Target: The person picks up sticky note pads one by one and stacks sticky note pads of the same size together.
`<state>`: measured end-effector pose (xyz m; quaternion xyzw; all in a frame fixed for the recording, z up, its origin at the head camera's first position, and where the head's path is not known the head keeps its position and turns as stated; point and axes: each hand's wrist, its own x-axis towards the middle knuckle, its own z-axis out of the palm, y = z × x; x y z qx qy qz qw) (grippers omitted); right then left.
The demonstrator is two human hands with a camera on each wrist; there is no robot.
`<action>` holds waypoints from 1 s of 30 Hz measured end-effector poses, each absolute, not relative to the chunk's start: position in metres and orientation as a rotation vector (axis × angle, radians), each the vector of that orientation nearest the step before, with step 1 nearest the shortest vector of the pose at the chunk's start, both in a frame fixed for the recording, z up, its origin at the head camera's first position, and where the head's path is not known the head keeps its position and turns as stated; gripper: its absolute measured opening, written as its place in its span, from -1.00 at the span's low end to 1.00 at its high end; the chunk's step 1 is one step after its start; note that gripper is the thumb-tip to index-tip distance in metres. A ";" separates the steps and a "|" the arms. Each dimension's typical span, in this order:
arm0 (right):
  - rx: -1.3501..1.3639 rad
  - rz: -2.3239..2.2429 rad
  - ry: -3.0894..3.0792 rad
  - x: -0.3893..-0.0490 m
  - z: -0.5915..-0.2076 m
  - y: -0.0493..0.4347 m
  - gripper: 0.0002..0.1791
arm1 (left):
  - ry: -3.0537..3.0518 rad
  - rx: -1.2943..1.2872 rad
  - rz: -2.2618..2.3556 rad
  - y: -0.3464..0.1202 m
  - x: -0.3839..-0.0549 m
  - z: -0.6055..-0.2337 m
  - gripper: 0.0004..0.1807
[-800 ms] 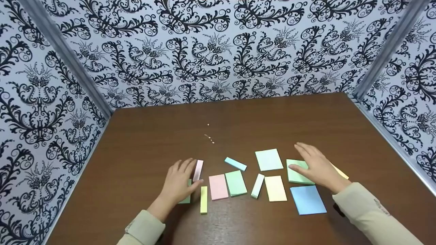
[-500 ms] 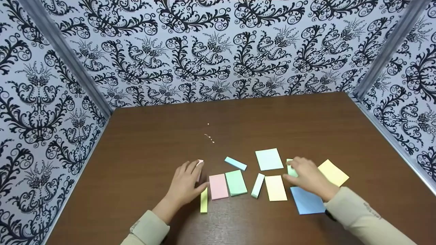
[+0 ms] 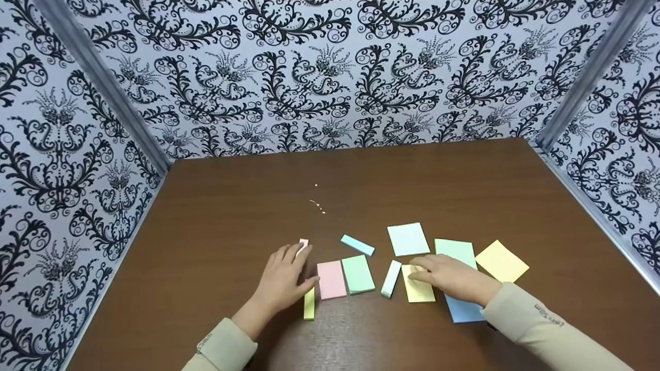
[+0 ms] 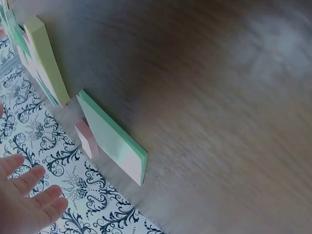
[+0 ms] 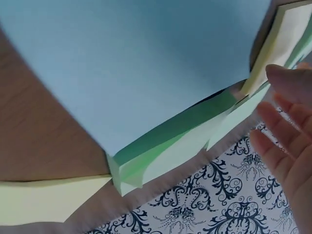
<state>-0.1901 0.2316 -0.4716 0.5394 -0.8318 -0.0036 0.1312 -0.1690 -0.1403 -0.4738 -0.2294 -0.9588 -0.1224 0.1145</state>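
Observation:
My left hand (image 3: 284, 281) hovers over a pink sticky-note strip (image 3: 304, 242), fingers loosely spread and holding nothing. Its thumb lies near a yellow strip (image 3: 309, 308) and a pink pad (image 3: 331, 281). In the left wrist view a green pad (image 4: 109, 134) stands out below that hand; the hand hides it from the head camera. My right hand (image 3: 456, 278) reaches over a pale yellow pad (image 3: 422, 292), fingertips above its upper part, fingers relaxed and nothing gripped. Under its wrist a blue pad (image 3: 460, 310) is partly covered, with a green pad (image 3: 455, 249) just behind.
Between the hands lie a green pad (image 3: 358, 275), a pale green strip (image 3: 391, 279) and a blue strip (image 3: 358, 245). A pale mint square (image 3: 408, 239) lies behind, a yellow square (image 3: 502, 262) at right. Patterned walls (image 3: 330, 77) enclose the brown table (image 3: 232, 201).
My right hand has moved left from the green pad to over the pale yellow pad, uncovering the yellow square. My left hand has shifted slightly right, now covering the green pad beneath it.

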 end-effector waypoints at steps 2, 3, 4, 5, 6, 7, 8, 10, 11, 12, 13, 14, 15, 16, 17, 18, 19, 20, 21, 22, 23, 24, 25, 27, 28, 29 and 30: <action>1.599 -0.025 -2.400 -0.191 -0.472 0.231 -0.47 | -2.819 -0.679 -0.354 -0.140 -0.169 -0.474 -0.33; 1.611 -0.032 -2.400 -0.192 -0.473 0.230 -0.48 | -2.823 -0.683 -0.349 -0.140 -0.169 -0.475 -0.32; 1.621 -0.038 -2.404 -0.192 -0.473 0.230 -0.48 | -2.826 -0.686 -0.344 -0.140 -0.169 -0.475 -0.32; 1.630 -0.055 -2.410 -0.192 -0.473 0.229 -0.48 | -2.826 -0.688 -0.342 -0.140 -0.169 -0.475 -0.32; 1.634 -0.079 -2.419 -0.192 -0.473 0.229 -0.47 | -2.826 -0.690 -0.338 -0.140 -0.169 -0.476 -0.32; 1.640 -0.103 -2.431 -0.192 -0.473 0.228 -0.44 | -2.826 -0.690 -0.337 -0.140 -0.169 -0.476 -0.32; 1.645 -0.127 -2.443 -0.192 -0.473 0.227 -0.42 | -2.826 -0.692 -0.335 -0.140 -0.169 -0.476 -0.32; 1.658 -0.174 -2.464 -0.192 -0.472 0.227 -0.36 | -2.830 -0.695 -0.335 -0.140 -0.169 -0.476 -0.32; 1.665 -0.189 -2.470 -0.193 -0.472 0.226 -0.35 | -2.831 -0.697 -0.335 -0.140 -0.169 -0.476 -0.32; 1.670 -0.193 -2.477 -0.193 -0.471 0.226 -0.34 | -2.835 -0.699 -0.335 -0.140 -0.169 -0.476 -0.32; 1.676 -0.193 -2.478 -0.193 -0.471 0.226 -0.34 | -2.840 -0.698 -0.339 -0.139 -0.168 -0.476 -0.32; 1.681 -0.189 -2.478 -0.193 -0.470 0.226 -0.35 | -2.842 -0.699 -0.339 -0.139 -0.168 -0.476 -0.32; 1.682 -0.184 -2.477 -0.193 -0.470 0.225 -0.36 | -2.844 -0.697 -0.339 -0.139 -0.169 -0.476 -0.32; 1.682 -0.175 -2.477 -0.194 -0.469 0.225 -0.37 | -2.844 -0.696 -0.340 -0.139 -0.169 -0.477 -0.32; 1.683 -0.167 -2.473 -0.194 -0.468 0.225 -0.39 | -2.843 -0.694 -0.338 -0.140 -0.169 -0.477 -0.32; 1.684 -0.161 -2.473 -0.194 -0.468 0.224 -0.40 | -2.845 -0.692 -0.338 -0.140 -0.169 -0.477 -0.32; 1.683 -0.155 -2.471 -0.194 -0.467 0.224 -0.41 | -2.844 -0.690 -0.338 -0.140 -0.169 -0.477 -0.32; 1.681 -0.144 -2.475 -0.193 -0.467 0.223 -0.41 | -2.844 -0.689 -0.337 -0.140 -0.169 -0.477 -0.32; 1.678 -0.135 -2.483 -0.193 -0.467 0.222 -0.41 | -2.844 -0.689 -0.339 -0.140 -0.169 -0.477 -0.32; 1.677 -0.126 -2.495 -0.193 -0.466 0.222 -0.40 | -2.842 -0.690 -0.341 -0.140 -0.169 -0.477 -0.32; 1.675 -0.121 -2.509 -0.192 -0.466 0.221 -0.38 | -2.841 -0.691 -0.343 -0.140 -0.169 -0.477 -0.32; 1.673 -0.116 -2.526 -0.191 -0.465 0.220 -0.37 | -2.841 -0.690 -0.347 -0.140 -0.169 -0.477 -0.32; 1.672 -0.118 -2.541 -0.190 -0.465 0.220 -0.36 | -2.839 -0.691 -0.347 -0.140 -0.169 -0.477 -0.32; 1.672 -0.141 -2.563 -0.189 -0.464 0.219 -0.34 | -2.838 -0.691 -0.346 -0.139 -0.169 -0.478 -0.32; 1.673 -0.155 -2.570 -0.188 -0.463 0.218 -0.34 | -2.839 -0.690 -0.345 -0.139 -0.169 -0.478 -0.32; 1.673 -0.166 -2.572 -0.187 -0.463 0.218 -0.34 | -2.839 -0.689 -0.341 -0.139 -0.169 -0.478 -0.32; 1.674 -0.178 -2.575 -0.186 -0.462 0.217 -0.35 | -2.841 -0.687 -0.337 -0.139 -0.169 -0.478 -0.32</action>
